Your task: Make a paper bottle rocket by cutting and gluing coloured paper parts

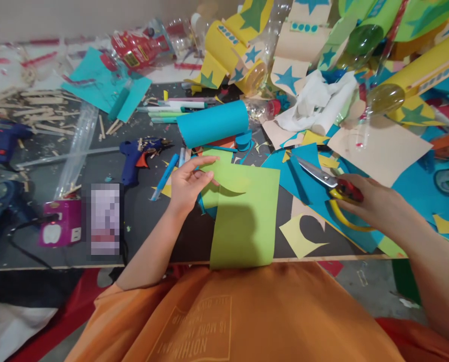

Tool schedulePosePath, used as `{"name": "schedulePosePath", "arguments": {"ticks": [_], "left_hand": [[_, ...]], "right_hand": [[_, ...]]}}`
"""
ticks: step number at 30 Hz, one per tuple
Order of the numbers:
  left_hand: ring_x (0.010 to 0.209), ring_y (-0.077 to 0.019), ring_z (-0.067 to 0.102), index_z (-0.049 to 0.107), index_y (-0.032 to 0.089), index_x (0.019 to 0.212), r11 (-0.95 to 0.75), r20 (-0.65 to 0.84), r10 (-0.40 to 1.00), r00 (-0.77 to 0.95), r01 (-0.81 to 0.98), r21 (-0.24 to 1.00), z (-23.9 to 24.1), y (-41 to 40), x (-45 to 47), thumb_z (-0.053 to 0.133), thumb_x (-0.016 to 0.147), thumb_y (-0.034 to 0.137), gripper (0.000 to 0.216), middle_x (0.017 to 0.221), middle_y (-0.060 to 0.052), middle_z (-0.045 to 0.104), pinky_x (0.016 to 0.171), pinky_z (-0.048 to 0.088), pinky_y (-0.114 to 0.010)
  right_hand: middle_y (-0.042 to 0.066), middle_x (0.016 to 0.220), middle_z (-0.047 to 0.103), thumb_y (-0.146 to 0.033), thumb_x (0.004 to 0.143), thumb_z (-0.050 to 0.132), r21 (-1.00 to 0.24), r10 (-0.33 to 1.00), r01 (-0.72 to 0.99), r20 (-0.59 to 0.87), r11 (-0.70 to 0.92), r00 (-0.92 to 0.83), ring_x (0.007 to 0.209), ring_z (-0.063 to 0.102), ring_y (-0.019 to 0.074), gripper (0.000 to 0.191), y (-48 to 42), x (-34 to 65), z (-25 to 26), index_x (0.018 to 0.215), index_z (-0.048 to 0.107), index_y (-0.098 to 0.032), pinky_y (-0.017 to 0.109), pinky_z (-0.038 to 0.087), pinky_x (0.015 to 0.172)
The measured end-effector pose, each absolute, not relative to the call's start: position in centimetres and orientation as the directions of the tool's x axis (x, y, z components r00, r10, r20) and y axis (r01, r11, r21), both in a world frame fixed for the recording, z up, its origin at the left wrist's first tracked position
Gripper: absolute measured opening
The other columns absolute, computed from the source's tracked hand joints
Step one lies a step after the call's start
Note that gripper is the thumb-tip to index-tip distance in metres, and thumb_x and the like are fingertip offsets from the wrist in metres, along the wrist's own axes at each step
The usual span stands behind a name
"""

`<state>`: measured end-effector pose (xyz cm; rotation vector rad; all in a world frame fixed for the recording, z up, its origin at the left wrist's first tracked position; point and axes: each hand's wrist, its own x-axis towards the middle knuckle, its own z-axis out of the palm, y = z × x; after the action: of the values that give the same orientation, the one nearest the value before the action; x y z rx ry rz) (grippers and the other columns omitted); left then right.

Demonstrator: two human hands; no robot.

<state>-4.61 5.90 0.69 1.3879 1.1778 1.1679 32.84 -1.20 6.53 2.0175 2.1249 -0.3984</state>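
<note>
My left hand point(192, 182) pinches a small light-green paper piece point(234, 185) with a curved lower edge between thumb and fingers. Below that piece, a larger green paper sheet point(243, 231) lies at the table's front edge, with a shadow across it. Off to the right, my right hand point(367, 196) is closed around scissors point(328, 183) with red and yellow handles, their blades pointing left over blue paper point(300, 173). A pale yellow paper offcut point(299, 239) with a round notch rests between the sheet and the scissors. Behind my left hand lies a blue paper cylinder point(213, 123).
Blue glue guns point(132, 161), a purple power adapter point(61, 226) and a phone-like object point(104, 218), blurred out, occupy the left. A blue marker point(164, 176) lies beside my left hand. Plastic bottles point(137, 48), wooden sticks point(39, 113) and star-decorated paper shapes point(224, 45) crowd the back.
</note>
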Motion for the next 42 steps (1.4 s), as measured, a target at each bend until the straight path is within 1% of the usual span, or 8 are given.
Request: {"name": "schedulePosePath", "arguments": {"ticks": [5, 10, 13, 16, 21, 25, 29, 42], "left_hand": [[0.05, -0.0117, 0.067, 0.076, 0.019, 0.1, -0.009, 0.008, 0.992, 0.125, 0.008, 1.0, 1.1, 5.8, -4.1, 0.08, 0.073, 0.039, 0.034, 0.089, -0.004, 0.077, 0.054, 0.061, -0.026], [0.044, -0.0088, 0.064, 0.079, 0.023, 0.096, 0.024, -0.003, 0.981, 0.196, -0.106, 0.994, 1.5, 5.7, -4.1, 0.079, 0.076, 0.042, 0.028, 0.099, -0.005, 0.079, 0.047, 0.058, -0.024], [0.049, -0.0122, 0.067, 0.079, 0.023, 0.098, 0.041, -0.013, 0.967, 0.255, -0.103, 0.994, 1.3, 5.8, -4.4, 0.078, 0.075, 0.049, 0.035, 0.101, -0.007, 0.079, 0.049, 0.059, -0.026], [0.067, -0.0193, 0.074, 0.078, 0.022, 0.105, 0.009, 0.001, 0.957, 0.29, -0.031, 0.999, 0.9, 5.9, -4.7, 0.075, 0.076, 0.054, 0.043, 0.11, -0.01, 0.077, 0.057, 0.062, -0.03], [0.068, -0.0168, 0.071, 0.07, 0.027, 0.121, -0.19, 0.147, 0.94, 0.306, 0.113, 0.975, 0.2, 5.7, -4.4, 0.065, 0.087, 0.053, 0.042, 0.098, -0.006, 0.075, 0.06, 0.06, -0.029], [0.067, -0.0151, 0.065, 0.059, 0.031, 0.131, -0.369, 0.337, 0.929, 0.151, 0.369, 0.853, 0.7, 5.4, -3.9, 0.05, 0.097, 0.051, 0.041, 0.091, -0.003, 0.07, 0.065, 0.059, -0.03], [0.109, -0.0251, 0.065, 0.062, 0.029, 0.123, -0.483, 0.466, 0.858, 0.218, 0.652, 0.585, 3.3, 6.5, -4.0, 0.051, 0.098, 0.044, 0.032, 0.114, -0.008, 0.068, 0.097, 0.053, -0.041], [0.135, -0.04, 0.05, 0.039, 0.028, 0.152, -0.465, -0.22, 0.846, 0.485, 0.874, 0.141, 9.2, 17.5, 1.4, 0.076, 0.078, 0.029, 0.083, 0.147, -0.011, 0.054, 0.113, 0.04, -0.055]], "right_hand": [[0.017, 0.083, 0.075, -0.061, 0.098, 0.021, 0.054, 0.996, 0.995, -0.035, 0.078, -0.076, 0.064, 0.071, 0.033, 0.07, -1.2, 31.7, 7.7, 0.112, 0.072, -0.015, 0.034, 0.038, 0.038], [0.013, 0.091, 0.077, -0.053, 0.098, 0.045, -0.456, 0.965, 0.851, 0.1, 0.26, -0.242, 0.08, 0.073, 0.0259, 0.044, 0.5, 27.2, 7.4, 0.098, 0.071, -0.018, 0.037, 0.058, 0.069], [0.013, 0.108, 0.075, -0.047, 0.098, 0.049, -0.621, 0.914, 0.679, 0.17, 0.39, -0.369, 0.103, 0.069, 0.0291, 0.033, 1.9, 23.5, 5.3, 0.107, 0.067, -0.021, 0.047, 0.054, 0.091], [0.013, 0.107, 0.072, -0.045, 0.091, 0.061, -0.77, 0.899, 0.535, 0.113, 0.348, -0.423, 0.098, 0.066, 0.0278, 0.028, 3.3, 20.2, 3.1, 0.106, 0.065, -0.021, 0.043, 0.052, 0.085], [-0.004, 0.062, 0.048, -0.04, 0.084, 0.063, -0.966, 0.943, 0.255, -0.038, 0.049, -0.329, 0.055, 0.042, 0.0116, 0.023, 4.5, 18.0, 1.4, 0.075, 0.053, -0.022, 0.027, 0.038, 0.056], [-0.005, 0.063, 0.044, -0.047, 0.078, 0.071, -0.995, 0.971, 0.049, -0.099, -0.091, -0.215, 0.057, 0.037, 0.0103, 0.031, 4.8, 18.5, 1.1, 0.073, 0.053, -0.022, 0.026, 0.032, 0.054], [-0.005, 0.063, 0.045, -0.042, 0.07, 0.077, -0.978, 0.964, -0.089, -0.165, -0.186, -0.207, 0.058, 0.04, 0.0106, 0.031, 5.0, 19.1, 1.2, 0.073, 0.054, -0.023, 0.025, 0.032, 0.054], [-0.004, 0.067, 0.054, -0.036, 0.059, 0.077, -0.849, 0.956, -0.447, -0.285, -0.282, -0.062, 0.059, 0.051, 0.0123, 0.03, 6.2, 20.0, 1.0, 0.066, 0.051, -0.024, 0.027, 0.044, 0.057]]}}
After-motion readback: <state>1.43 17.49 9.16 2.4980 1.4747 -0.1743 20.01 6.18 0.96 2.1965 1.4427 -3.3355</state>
